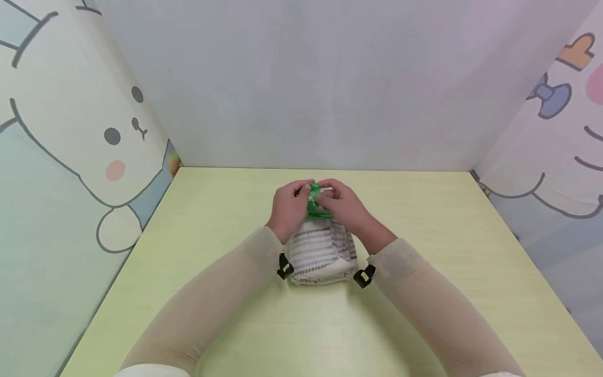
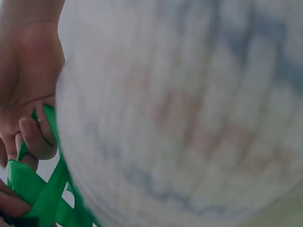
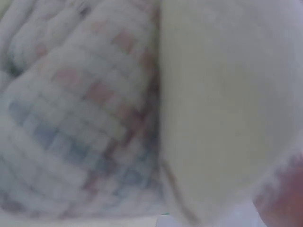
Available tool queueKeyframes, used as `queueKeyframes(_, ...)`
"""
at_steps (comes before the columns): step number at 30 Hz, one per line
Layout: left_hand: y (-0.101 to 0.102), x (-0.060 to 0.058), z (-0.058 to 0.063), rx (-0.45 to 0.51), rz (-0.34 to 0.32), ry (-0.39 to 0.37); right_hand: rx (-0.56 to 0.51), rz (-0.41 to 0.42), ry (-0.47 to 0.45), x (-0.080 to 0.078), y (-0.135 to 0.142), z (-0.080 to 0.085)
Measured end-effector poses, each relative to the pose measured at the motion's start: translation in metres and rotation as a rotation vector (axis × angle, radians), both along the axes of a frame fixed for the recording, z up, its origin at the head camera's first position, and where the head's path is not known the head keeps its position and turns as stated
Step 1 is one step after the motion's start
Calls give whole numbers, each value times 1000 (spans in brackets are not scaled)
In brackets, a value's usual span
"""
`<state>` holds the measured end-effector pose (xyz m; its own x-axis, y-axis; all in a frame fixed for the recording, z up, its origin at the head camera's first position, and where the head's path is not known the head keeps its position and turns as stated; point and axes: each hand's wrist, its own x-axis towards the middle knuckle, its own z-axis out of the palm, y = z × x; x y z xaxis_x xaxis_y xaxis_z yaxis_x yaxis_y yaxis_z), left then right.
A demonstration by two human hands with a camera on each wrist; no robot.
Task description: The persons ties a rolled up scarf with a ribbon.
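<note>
A white cloth bundle [image 1: 313, 251] with rows of blue, pink and brown weave stands on the table, its near side rounded and folded. A glossy green ribbon [image 1: 314, 208] lies across its far end. My left hand [image 1: 288, 205] pinches the ribbon from the left. From the other side my right hand [image 1: 349, 207] holds it with bent fingers. In the left wrist view the ribbon [image 2: 52, 196] crosses over itself and passes between the fingers of the right hand [image 2: 35, 80]. The cloth [image 3: 85, 118] fills most of the right wrist view, blurred, and hides the ribbon there.
The pale yellow table [image 1: 226, 324] extends around the bundle on every side. A plain light wall [image 1: 306, 89] stands at its back edge. Side panels carry cartoon animals [image 1: 94, 115]. Black wrist cameras [image 1: 365, 276] hang close to the cloth.
</note>
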<state>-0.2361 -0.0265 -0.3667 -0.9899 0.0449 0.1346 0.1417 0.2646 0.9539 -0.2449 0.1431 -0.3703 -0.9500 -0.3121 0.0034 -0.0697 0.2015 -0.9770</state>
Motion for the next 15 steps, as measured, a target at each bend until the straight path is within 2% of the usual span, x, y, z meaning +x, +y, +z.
queueKeyframes(3,0,-3,1,10,2,-16,-60,64,-9,0,1,0)
queueKeyframes(6,0,-4,2,17,-7,-30,-76,115,68,0,3,-2)
queueKeyframes(9,-1,-4,4,15,-18,-35,11,109,179,0,3,-4)
queueKeyframes(15,-2,-4,5,11,-37,-28,244,-6,326,3,0,-7)
